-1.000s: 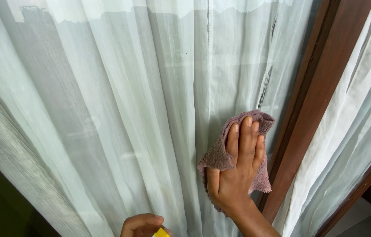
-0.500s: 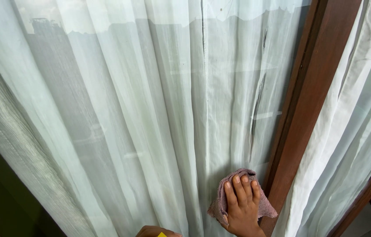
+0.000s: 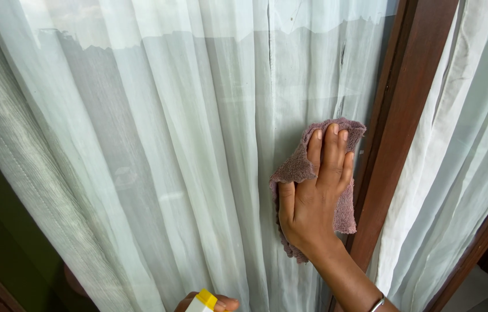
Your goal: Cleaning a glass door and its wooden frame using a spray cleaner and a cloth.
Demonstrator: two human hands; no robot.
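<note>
My right hand point(image 3: 313, 196) lies flat on a mauve cleaning cloth point(image 3: 296, 170) and presses it against a glass pane point(image 3: 140, 144), behind which hang white sheer curtains. The cloth sits close to the brown wooden frame point(image 3: 400, 144) on the pane's right side. Only the fingertips of my left hand point(image 3: 221, 303) show at the bottom edge, wrapped around a white and yellow bottle top point(image 3: 202, 301). The rest of that bottle is out of frame.
A second glass pane with a white curtain point(image 3: 463, 156) lies right of the wooden frame. Another dark wooden frame piece point(image 3: 481, 242) runs diagonally at the lower right. A dark green surface point(image 3: 1, 242) shows at the lower left.
My right hand dropped with the cloth to the bottom of the view, then slid back up the glass beside the frame. My left hand with the bottle stays at the bottom edge.
</note>
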